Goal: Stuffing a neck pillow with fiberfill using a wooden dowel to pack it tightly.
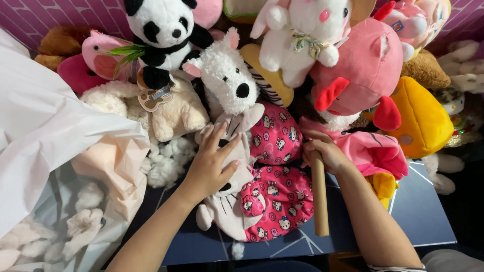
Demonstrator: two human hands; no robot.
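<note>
My left hand [212, 163] lies flat, fingers spread, on a grey cat plush in a pink patterned outfit [267, 201] that lies on a dark blue board [418, 211]. My right hand [326, 151] grips the top of a tan wooden stick [319, 199], which points down toward me and is pushed into the plush's pink fabric. A white fluffy dog plush [227, 78] sits just beyond my left hand.
Plush toys are piled at the back: a panda [161, 30], a cream bear [166, 113], a white bunny [302, 35], a pink pig [368, 65], a yellow toy [421, 118]. A clear bag of white stuffing [75, 221] and white sheeting [35, 121] fill the left. Loose stuffing [169, 158] lies by the cat.
</note>
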